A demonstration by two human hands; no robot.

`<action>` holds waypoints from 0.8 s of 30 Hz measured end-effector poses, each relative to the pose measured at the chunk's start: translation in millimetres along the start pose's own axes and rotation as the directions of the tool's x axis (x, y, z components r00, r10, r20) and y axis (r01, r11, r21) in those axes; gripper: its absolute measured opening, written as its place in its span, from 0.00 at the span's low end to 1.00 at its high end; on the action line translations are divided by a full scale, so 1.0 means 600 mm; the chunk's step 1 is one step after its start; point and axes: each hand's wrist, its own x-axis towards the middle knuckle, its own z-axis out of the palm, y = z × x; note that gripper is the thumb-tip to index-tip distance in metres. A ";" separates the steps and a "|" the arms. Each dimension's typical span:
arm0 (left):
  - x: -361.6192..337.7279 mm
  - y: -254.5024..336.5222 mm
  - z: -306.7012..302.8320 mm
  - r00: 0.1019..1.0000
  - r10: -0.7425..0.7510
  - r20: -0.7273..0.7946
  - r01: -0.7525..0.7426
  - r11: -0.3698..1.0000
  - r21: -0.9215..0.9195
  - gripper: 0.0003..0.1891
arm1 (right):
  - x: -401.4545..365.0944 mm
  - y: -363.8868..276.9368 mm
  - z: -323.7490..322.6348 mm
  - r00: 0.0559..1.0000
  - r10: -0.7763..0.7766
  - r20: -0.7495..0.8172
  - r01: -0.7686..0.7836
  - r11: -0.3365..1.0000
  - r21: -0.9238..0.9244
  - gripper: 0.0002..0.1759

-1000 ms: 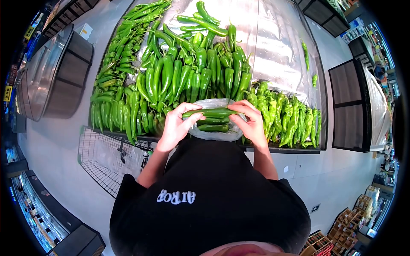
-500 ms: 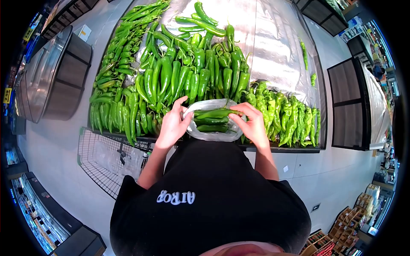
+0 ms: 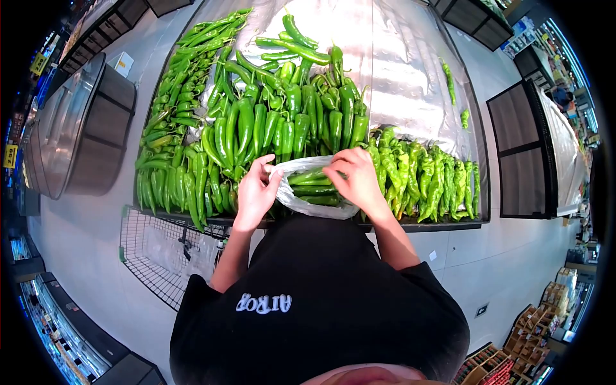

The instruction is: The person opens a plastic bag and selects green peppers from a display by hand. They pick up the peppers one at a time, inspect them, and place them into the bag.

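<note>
Several long green peppers (image 3: pixel 311 190) lie side by side within a clear plastic bag (image 3: pixel 316 209), its mouth spread wide in front of my black shirt. At the bag's left rim, my left hand (image 3: pixel 258 190) pinches the plastic between thumb and fingers. Over the right side of the opening, my right hand (image 3: pixel 354 178) has its fingers curled onto the end of the uppermost green pepper (image 3: pixel 309 176). The far ends of the bagged peppers are hidden by that hand. Just beyond the bag, a heap of dark green peppers (image 3: pixel 244 123) lies on the display stand.
Paler wrinkled peppers (image 3: pixel 431 176) are stacked at the stand's front right, and thinner ones (image 3: pixel 186 86) along its left. Silvery lining (image 3: pixel 410 77) covers the stand. A wire shopping cart (image 3: pixel 151 250) stands left of me. Other display bins (image 3: pixel 523 154) flank the aisle.
My right hand has moved left and inward over the bag's opening, bringing the top pepper lower into the bag. My left hand keeps its hold on the rim. The view has shifted slightly.
</note>
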 end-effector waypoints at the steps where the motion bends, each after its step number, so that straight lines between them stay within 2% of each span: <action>1: 0.000 0.019 -0.005 1.000 0.006 0.016 -0.007 0.997 0.079 0.21 | 0.010 0.013 0.001 0.998 0.020 -0.057 -0.022 0.999 -0.036 0.07; 3: 0.001 0.013 -0.004 0.995 0.104 0.004 -0.103 0.988 0.115 0.20 | 0.044 0.032 0.001 0.979 0.106 -0.172 -0.116 0.992 -0.046 0.06; 4: 0.001 0.011 -0.004 0.988 0.153 0.000 -0.152 0.979 0.134 0.19 | 0.058 0.055 0.012 0.972 0.143 -0.186 -0.153 0.988 -0.036 0.11; 6: -0.002 0.020 -0.005 0.987 0.157 0.032 -0.160 0.982 0.101 0.17 | 0.080 0.074 0.027 0.927 0.375 0.020 -0.371 0.923 -0.105 0.25; 9: -0.008 0.029 -0.010 0.977 0.206 0.051 -0.211 0.972 0.107 0.16 | 0.102 0.089 0.069 0.897 0.433 0.092 -0.377 0.856 -0.352 0.37; 12: -0.015 0.037 -0.013 0.973 0.225 0.051 -0.230 0.966 0.121 0.15 | 0.109 0.074 0.081 0.919 0.375 0.123 -0.301 0.868 -0.395 0.35; 13: -0.016 0.037 -0.014 0.973 0.227 0.048 -0.231 0.965 0.127 0.15 | 0.109 0.069 0.086 0.909 0.397 0.126 -0.325 0.865 -0.381 0.32; 16: -0.019 0.037 -0.017 0.969 0.244 0.044 -0.248 0.960 0.128 0.15 | 0.100 0.076 0.069 0.941 0.330 0.081 -0.301 0.920 -0.250 0.30; 17: -0.021 0.037 -0.019 0.968 0.249 0.039 -0.252 0.960 0.125 0.15 | 0.098 0.081 0.055 0.960 0.280 0.023 -0.269 0.941 -0.203 0.28; 19: -0.024 0.042 -0.022 0.968 0.250 0.018 -0.250 0.959 0.131 0.15 | 0.100 0.042 0.007 0.931 0.359 -0.071 -0.358 0.933 0.022 0.25; 21: -0.025 0.054 -0.022 0.965 0.260 -0.012 -0.258 0.960 0.106 0.18 | 0.088 0.006 -0.035 0.892 0.447 -0.073 -0.408 0.863 0.297 0.26; 22: -0.025 0.063 -0.021 0.963 0.268 -0.001 -0.267 0.959 0.092 0.18 | 0.074 0.011 -0.030 0.930 0.341 -0.135 -0.223 0.818 0.531 0.26; 24: -0.023 0.086 -0.021 0.960 0.280 0.016 -0.280 0.958 0.065 0.20 | 0.045 -0.001 -0.045 0.967 0.252 -0.037 -0.133 0.624 0.770 0.27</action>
